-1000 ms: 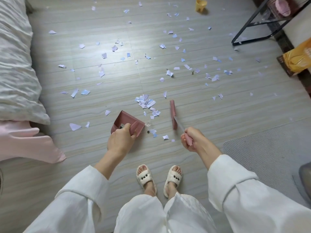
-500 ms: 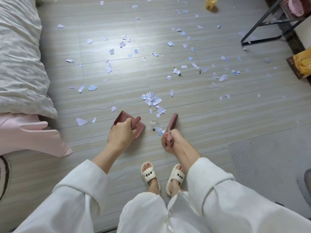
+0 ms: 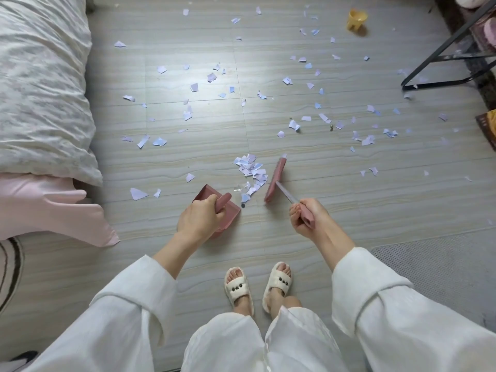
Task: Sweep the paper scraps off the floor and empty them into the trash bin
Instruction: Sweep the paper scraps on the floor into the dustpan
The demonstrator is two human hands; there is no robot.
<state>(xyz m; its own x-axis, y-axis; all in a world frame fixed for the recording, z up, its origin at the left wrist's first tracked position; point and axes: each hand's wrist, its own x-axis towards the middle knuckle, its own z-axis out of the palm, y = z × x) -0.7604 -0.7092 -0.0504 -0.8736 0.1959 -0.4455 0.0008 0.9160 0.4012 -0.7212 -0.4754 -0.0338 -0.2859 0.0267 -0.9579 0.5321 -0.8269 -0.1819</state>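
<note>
My left hand grips the handle of a small pink dustpan that sits on the floor with its mouth facing away from me. My right hand grips the handle of a pink hand brush, whose head stands on the floor just right of a small heap of paper scraps. The heap lies between the dustpan and the brush head, a little beyond both. Many more white and pale blue scraps are scattered across the grey floor further out. No trash bin is in view.
A bed with a grey patterned quilt and a pink sheet borders the left side. A black metal frame stands at the far right, a yellow cup beyond. A grey mat lies right of my slippered feet.
The brush swung in toward the dustpan half a second ago, then back out to the right of the heap. The view has shifted slightly; the dustpan stayed put.
</note>
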